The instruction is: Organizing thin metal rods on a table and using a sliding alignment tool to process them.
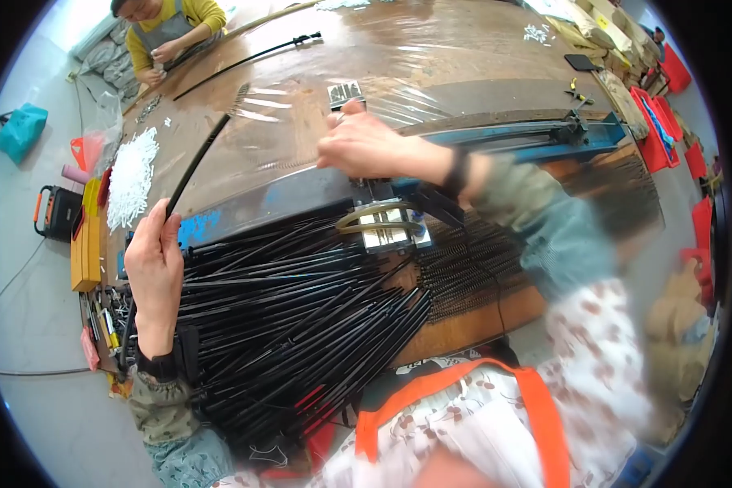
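Head view: gripped a slim, straight black rod [197, 165] in the bare left hand [156, 264], with fingers and thumb closed around its near end. Held the rod at a tilt, free end toward the far side, above the left part of a broad, glossy brown worktable [220, 142]. Held the bare right hand [362, 145] at the middle, over a long blue metal rail [545, 146], with fingers curled inward. Could not tell an empty curl from a pinch on a small part.

Observed a small rectangular metal block with dark bars [346, 96] just to the far side of the right hand. Observed a bright metal clamp plate [382, 236] with a curved beige hose on the near side. Found a large, fanned bundle of long black rods [293, 285] at the near left, between the left hand and the clamp plate, and rows of thin, dark, ribbed lengths [472, 268] to its right. Located a heap of short white plastic tubes [132, 175] near the left hand, to the far left. Noted another person in yellow sleeves and a grey apron [171, 37] at the far left.
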Available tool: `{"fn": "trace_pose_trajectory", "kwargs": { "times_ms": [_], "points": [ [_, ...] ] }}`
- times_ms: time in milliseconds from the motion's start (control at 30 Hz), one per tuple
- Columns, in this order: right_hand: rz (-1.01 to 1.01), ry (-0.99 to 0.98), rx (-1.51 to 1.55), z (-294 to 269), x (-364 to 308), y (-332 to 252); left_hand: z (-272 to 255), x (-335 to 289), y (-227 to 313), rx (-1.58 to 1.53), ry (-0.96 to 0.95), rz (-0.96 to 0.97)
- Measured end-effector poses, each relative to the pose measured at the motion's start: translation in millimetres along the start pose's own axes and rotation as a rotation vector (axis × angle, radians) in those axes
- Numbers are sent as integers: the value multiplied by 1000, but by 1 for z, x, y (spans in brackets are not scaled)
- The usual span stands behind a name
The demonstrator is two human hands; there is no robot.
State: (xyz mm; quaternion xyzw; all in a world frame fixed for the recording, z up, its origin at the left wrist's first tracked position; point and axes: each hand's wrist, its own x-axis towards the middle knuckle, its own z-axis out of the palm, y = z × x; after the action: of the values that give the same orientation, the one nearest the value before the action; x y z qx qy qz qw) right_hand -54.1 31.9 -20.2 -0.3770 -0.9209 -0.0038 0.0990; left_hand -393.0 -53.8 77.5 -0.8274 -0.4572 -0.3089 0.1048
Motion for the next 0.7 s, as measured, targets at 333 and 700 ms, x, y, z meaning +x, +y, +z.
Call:
{"fn": "trace_pose_trajectory", "kwargs": {
  "times_ms": [333, 700],
  "points": [
    [468, 437, -410, -42, -267, 129, 73, 15, 11, 33, -265, 80],
    [485, 405, -380, -17, -318, 155, 171, 39, 54, -221, -451, -2]
  ]
}}
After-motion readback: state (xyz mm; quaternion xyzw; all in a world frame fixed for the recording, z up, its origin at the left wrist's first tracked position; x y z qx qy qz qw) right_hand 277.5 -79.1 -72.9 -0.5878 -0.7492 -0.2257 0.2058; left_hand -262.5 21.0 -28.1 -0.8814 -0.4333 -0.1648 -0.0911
